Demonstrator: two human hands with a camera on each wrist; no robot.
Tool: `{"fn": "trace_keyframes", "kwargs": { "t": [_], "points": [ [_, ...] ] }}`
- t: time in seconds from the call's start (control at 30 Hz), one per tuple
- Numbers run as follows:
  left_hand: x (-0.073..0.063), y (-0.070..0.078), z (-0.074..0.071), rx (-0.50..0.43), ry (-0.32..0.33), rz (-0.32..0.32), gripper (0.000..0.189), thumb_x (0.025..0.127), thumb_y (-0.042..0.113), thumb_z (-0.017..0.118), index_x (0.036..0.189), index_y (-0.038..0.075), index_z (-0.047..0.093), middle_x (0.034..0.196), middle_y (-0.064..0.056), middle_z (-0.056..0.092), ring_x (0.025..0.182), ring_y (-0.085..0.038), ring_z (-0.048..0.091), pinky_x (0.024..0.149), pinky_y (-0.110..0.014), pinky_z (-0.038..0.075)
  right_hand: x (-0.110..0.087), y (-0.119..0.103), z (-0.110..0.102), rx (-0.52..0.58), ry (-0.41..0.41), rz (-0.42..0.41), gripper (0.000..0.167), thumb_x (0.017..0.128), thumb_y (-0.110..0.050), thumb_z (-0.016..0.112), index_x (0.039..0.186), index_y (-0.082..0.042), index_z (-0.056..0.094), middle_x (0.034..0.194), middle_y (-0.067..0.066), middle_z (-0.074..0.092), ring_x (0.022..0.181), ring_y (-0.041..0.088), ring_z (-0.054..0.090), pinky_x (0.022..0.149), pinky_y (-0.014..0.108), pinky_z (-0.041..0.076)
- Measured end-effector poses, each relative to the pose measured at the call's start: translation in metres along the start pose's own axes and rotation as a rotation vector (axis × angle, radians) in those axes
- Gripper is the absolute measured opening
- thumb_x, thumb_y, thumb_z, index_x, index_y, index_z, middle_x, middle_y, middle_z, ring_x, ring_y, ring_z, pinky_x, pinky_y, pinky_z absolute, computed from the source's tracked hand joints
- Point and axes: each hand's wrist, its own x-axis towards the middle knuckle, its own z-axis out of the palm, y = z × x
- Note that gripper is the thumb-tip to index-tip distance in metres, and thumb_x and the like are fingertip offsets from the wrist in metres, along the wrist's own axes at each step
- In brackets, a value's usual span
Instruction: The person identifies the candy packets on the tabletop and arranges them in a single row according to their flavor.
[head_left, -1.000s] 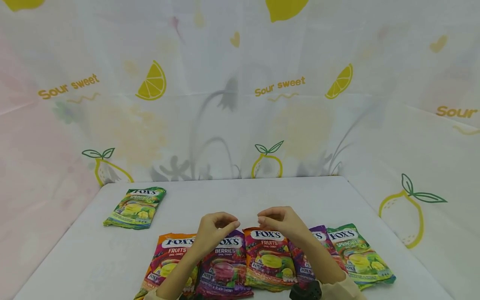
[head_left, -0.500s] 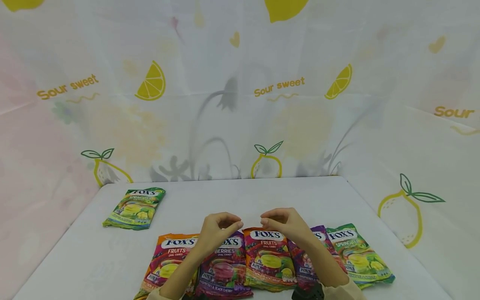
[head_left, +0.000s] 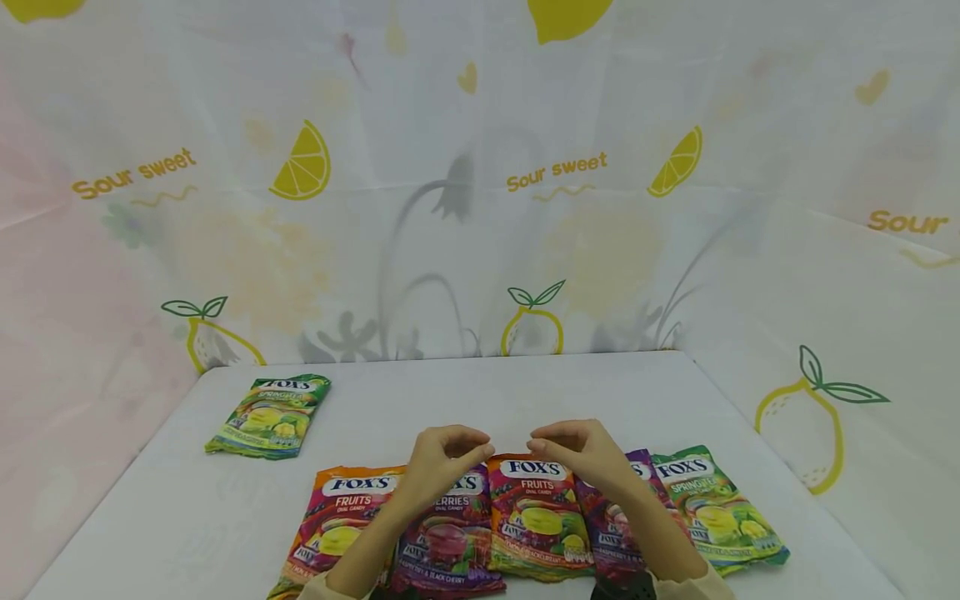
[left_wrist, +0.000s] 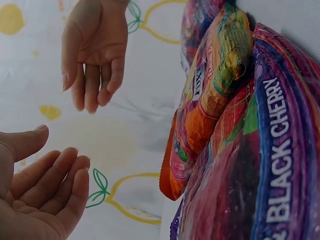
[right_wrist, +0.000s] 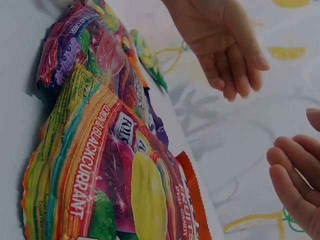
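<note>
I see the left hand (head_left: 447,461) and right hand (head_left: 587,458) hanging apart above the table (head_left: 150,517), fingers gently bowed, thumbs clear of them, holding nothing. The middle red bag (head_left: 536,529) lies just nearer than the gap between them, flanked left and right by purple bags (head_left: 446,546). It looks light and soft, its sweets likely to shift, its slick wrapper apt to slide; I'd pinch the crimped far edge or cup both sides. One green bag (head_left: 273,419) lies far left.

Head view evenly lit, greyish; wrist views dimmer, backdrop (left_wrist: 135,135) softly blurred, faint glints on purple packet (left_wrist: 250,160).
</note>
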Motion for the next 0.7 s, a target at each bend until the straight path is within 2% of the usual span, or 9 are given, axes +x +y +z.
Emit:
{"fn": "trace_keyframes", "kwargs": {
  "t": [0.13, 0.37, 0.57, 0.7],
  "points": [
    [0.001, 0.000, 0.004, 0.002, -0.010, -0.016, 0.023, 0.088, 0.019, 0.066, 0.101, -0.001, 0.069, 0.096, -0.013, 0.070, 0.083, -0.023, 0.068, 0.073, -0.023, 0.052, -0.004, 0.001, -0.003, -0.016, 0.011, 0.012, 0.035, 0.094, -0.023, 0.058, 0.116, 0.004, 0.062, 0.109, 0.025, 0.065, 0.097, 0.031, 0.065, 0.085, 0.049, 0.050],
    [0.003, 0.001, 0.012, -0.025, -0.027, 0.006, 0.024, 0.088, 0.017, 0.066, 0.101, -0.003, 0.069, 0.095, -0.015, 0.070, 0.081, -0.023, 0.068, 0.073, -0.024, 0.053, -0.013, 0.003, -0.012, -0.054, 0.013, -0.021, 0.032, 0.095, -0.020, 0.057, 0.116, 0.003, 0.062, 0.109, 0.025, 0.064, 0.096, 0.026, 0.066, 0.084, 0.032, 0.052],
    [0.005, 0.002, 0.018, -0.029, -0.049, -0.016, 0.024, 0.089, 0.019, 0.065, 0.101, -0.002, 0.069, 0.095, -0.013, 0.070, 0.081, -0.020, 0.068, 0.073, -0.023, 0.053, -0.021, 0.006, -0.019, -0.048, 0.019, -0.017, 0.032, 0.095, -0.018, 0.056, 0.117, 0.004, 0.061, 0.111, 0.023, 0.064, 0.098, 0.035, 0.064, 0.085, 0.038, 0.052],
    [0.006, 0.002, 0.022, -0.042, -0.056, -0.014, 0.024, 0.089, 0.019, 0.065, 0.100, -0.002, 0.069, 0.096, -0.014, 0.070, 0.082, -0.020, 0.068, 0.073, -0.023, 0.053, -0.026, 0.008, -0.024, -0.032, 0.034, -0.015, 0.032, 0.095, -0.017, 0.056, 0.118, 0.005, 0.060, 0.112, 0.026, 0.063, 0.096, 0.031, 0.065, 0.083, 0.042, 0.052]
  ]
}}
